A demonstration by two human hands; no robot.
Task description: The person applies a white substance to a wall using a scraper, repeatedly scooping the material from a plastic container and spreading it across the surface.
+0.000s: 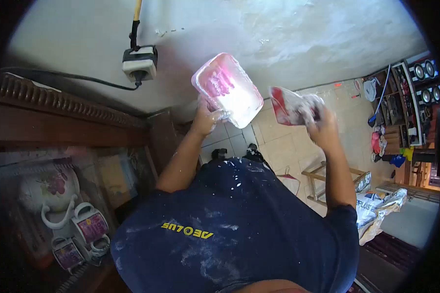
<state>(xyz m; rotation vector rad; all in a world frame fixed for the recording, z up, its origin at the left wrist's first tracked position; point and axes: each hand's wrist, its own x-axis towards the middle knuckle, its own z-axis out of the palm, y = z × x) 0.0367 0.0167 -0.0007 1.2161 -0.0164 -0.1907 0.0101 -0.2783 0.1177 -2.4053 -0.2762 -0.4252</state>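
My left hand [209,117] grips a shallow rectangular plastic tub [253,89] by its near edge, thumb on the rim. White paste lies inside the tub, and pink shows through at its upper left. To the right, my right hand [321,124] is closed around a red putty scraper [279,104] smeared with thick white paste. The scraper's blade points left towards the tub, with a gap between them. Its handle is mostly hidden by my fingers and the paste. White smears mark both hands.
A patchy plastered wall [318,34] stands ahead, with a socket block [140,63] and cable at left. A glass-fronted cabinet [68,128] holding a teapot [51,188] and cups is close on the left. A wooden stool [318,183] and crumpled sack [376,207] are right.
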